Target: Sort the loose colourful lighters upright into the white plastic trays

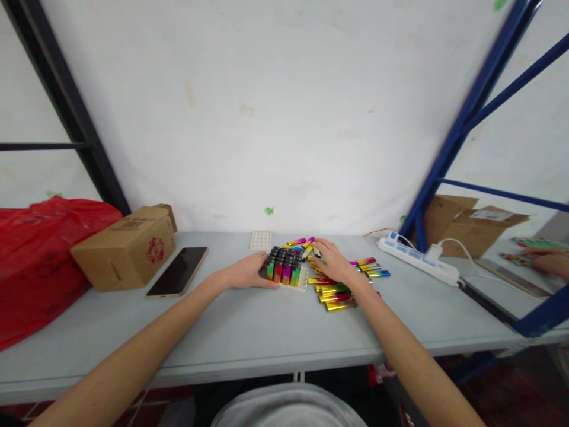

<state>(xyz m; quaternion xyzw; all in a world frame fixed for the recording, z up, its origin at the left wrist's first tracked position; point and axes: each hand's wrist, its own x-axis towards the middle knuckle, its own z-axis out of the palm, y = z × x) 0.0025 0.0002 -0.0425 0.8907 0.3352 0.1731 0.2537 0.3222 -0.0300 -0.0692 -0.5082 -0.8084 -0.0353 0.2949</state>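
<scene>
Its grip loosely open, the left hand [246,271] braces the tray [303,281] of upright lighters [283,268] on the desk [222,332] against sliding, while the right hand [334,261], grip hidden, covers loose lighters [338,294] at the tray's 3 o'clock.

On the table [249,332] a filled tray [287,270] sits at the middle, with loose lighters [342,290] just right of it and a spare tray [260,239] behind. Leftward lie a phone [178,271], a box [127,249] and a bag [35,255] — a power strip [418,258] lies to the right.
</scene>
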